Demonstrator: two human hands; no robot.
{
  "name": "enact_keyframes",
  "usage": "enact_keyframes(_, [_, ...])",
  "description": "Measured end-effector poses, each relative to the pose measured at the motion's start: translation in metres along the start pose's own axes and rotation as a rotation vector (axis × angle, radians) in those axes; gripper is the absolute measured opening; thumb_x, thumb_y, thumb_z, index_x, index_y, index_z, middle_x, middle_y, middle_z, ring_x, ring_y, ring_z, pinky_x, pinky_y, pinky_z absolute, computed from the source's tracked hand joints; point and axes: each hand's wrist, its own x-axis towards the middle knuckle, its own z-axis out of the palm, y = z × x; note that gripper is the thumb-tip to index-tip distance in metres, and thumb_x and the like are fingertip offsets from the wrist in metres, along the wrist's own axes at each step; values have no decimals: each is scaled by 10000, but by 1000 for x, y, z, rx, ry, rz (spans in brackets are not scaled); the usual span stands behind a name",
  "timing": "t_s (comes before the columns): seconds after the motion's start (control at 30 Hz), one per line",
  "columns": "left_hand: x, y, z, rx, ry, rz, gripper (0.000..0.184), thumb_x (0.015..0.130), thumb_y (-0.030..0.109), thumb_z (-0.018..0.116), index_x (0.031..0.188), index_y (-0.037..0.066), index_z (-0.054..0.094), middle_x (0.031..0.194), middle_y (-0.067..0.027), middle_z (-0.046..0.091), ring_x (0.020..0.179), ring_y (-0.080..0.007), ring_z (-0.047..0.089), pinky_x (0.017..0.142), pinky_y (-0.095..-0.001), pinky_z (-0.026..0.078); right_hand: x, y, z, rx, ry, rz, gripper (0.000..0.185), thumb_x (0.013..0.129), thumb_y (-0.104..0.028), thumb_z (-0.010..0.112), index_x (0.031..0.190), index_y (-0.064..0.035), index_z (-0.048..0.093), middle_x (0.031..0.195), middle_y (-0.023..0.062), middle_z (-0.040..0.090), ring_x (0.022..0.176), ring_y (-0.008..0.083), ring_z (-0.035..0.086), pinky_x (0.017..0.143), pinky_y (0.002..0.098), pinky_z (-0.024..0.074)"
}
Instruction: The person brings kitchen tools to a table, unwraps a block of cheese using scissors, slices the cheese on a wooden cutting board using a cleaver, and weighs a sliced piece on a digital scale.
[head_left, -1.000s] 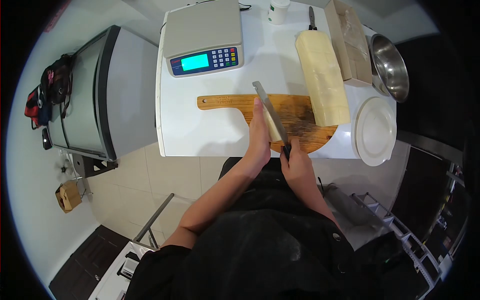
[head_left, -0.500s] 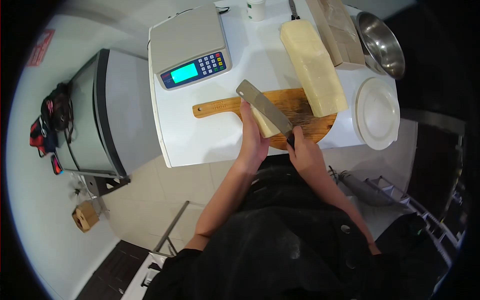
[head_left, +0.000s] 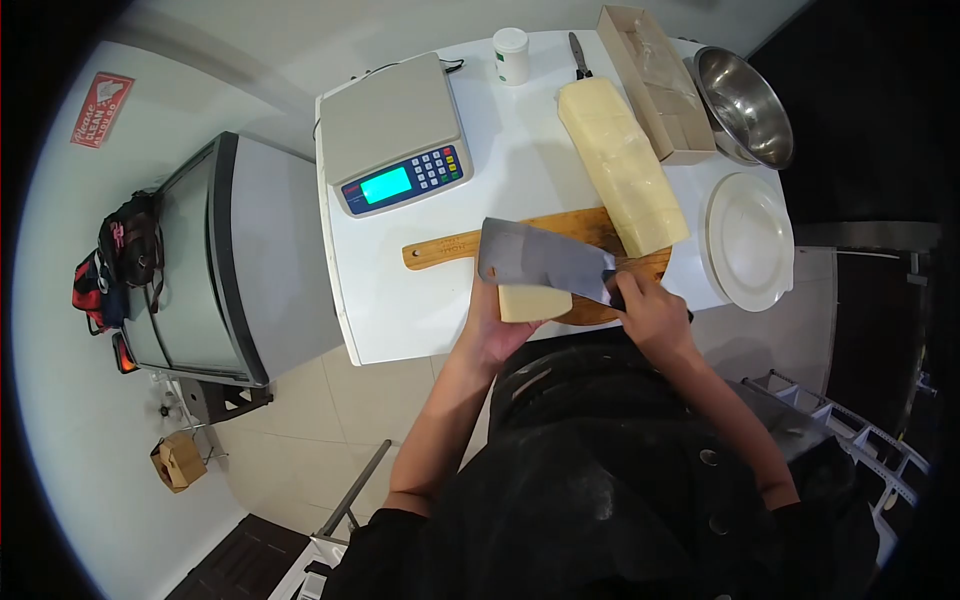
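Note:
A pale yellow piece (head_left: 534, 303) rests in my left hand (head_left: 490, 330), which is wrapped round its left and near sides. My right hand (head_left: 652, 312) grips the black handle of a wide cleaver (head_left: 548, 262). The cleaver's broad blade lies across the top of the piece and hides part of it. Beneath is a wooden cutting board (head_left: 440, 250) with its handle to the left. A large pale yellow block (head_left: 622, 165) overlaps the board's right part.
A digital scale (head_left: 390, 120) with a lit display stands at the left of the white table (head_left: 385, 325). Behind are a white cup (head_left: 511, 57), a small knife (head_left: 578, 55) and a cardboard box (head_left: 685, 138). A metal bowl (head_left: 745, 105) and white plates (head_left: 750, 240) are at right.
The cleaver has turned from steeply slanted to nearly level, with its broad face now showing. My right hand has moved right. The camera view has shifted and turned.

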Motion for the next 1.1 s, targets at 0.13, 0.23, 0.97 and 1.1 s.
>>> enact_keyframes(0.13, [-13, 17, -1, -87, 18, -185, 623, 867, 631, 412, 1185, 104, 502, 1086, -72, 588, 968, -222, 602, 714, -380, 535, 0, 8, -8, -66, 170, -159, 250, 664, -64, 653, 893, -77, 553, 797, 61, 567, 706, 260, 593, 578, 366, 476])
enact_keyframes(0.23, [-13, 32, -7, -92, -26, -455, 697, 851, 643, 421, 1242, 68, 470, 1112, -179, 556, 932, -376, 577, 762, -509, 504, 3, 16, -19, -120, 284, -275, 242, 628, -53, 654, 854, -75, 568, 761, 53, 547, 664, 237, 570, 545, 355, 450])
enact_keyframes(0.97, [51, 40, 57, 1157, -61, -708, 595, 785, 662, 545, 1046, 133, 619, 963, 4, 621, 939, -90, 561, 767, -265, 480, -6, 106, -58, -209, 310, -821, 294, 536, -1, 675, 799, -46, 551, 734, 72, 528, 614, 248, 511, 555, 363, 395])
enact_keyframes(1.1, [75, 28, 54, 1773, -96, -587, 726, 727, 717, 558, 1062, 75, 622, 1149, -104, 582, 1046, -225, 543, 865, -353, 451, -31, 124, -26, 62, 424, -452, 238, 671, 12, 662, 866, -31, 532, 699, 83, 504, 593, 230, 492, 548, 321, 395])
